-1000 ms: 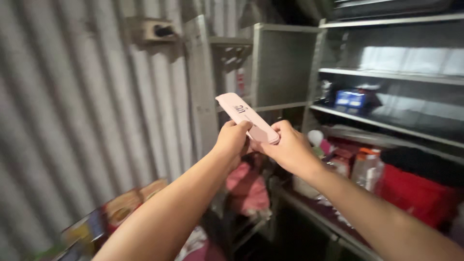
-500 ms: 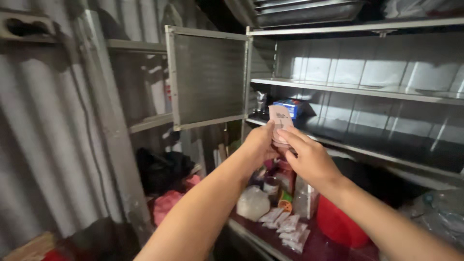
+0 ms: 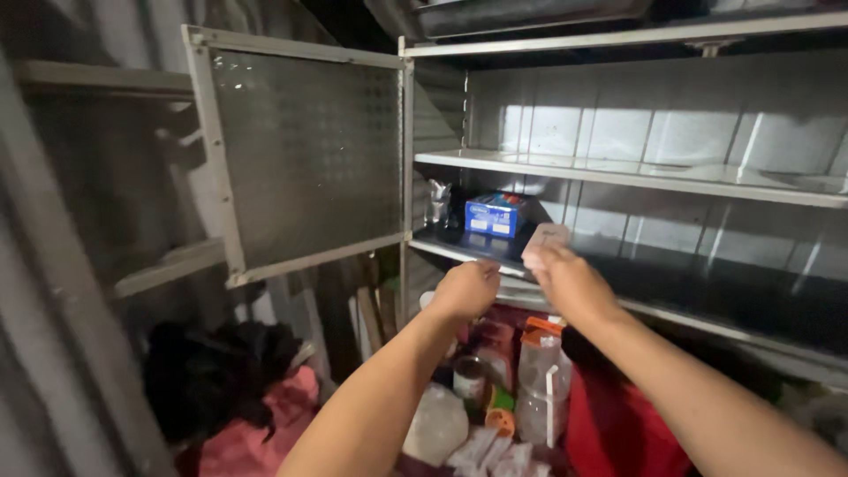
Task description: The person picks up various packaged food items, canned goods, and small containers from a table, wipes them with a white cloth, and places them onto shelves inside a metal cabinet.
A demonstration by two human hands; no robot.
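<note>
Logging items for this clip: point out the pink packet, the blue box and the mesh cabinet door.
pink packet [image 3: 545, 238], head view, on its upper exposed face
blue box [image 3: 493, 215], head view, on its front panel
mesh cabinet door [image 3: 309, 150], head view, on the mesh centre

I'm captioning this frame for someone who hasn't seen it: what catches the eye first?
Two bare arms reach forward; the right hand holds a small pale packet at the edge of a metal shelf. A blue box sits further back on that shelf, and the left hand hovers closed beside it.
</note>
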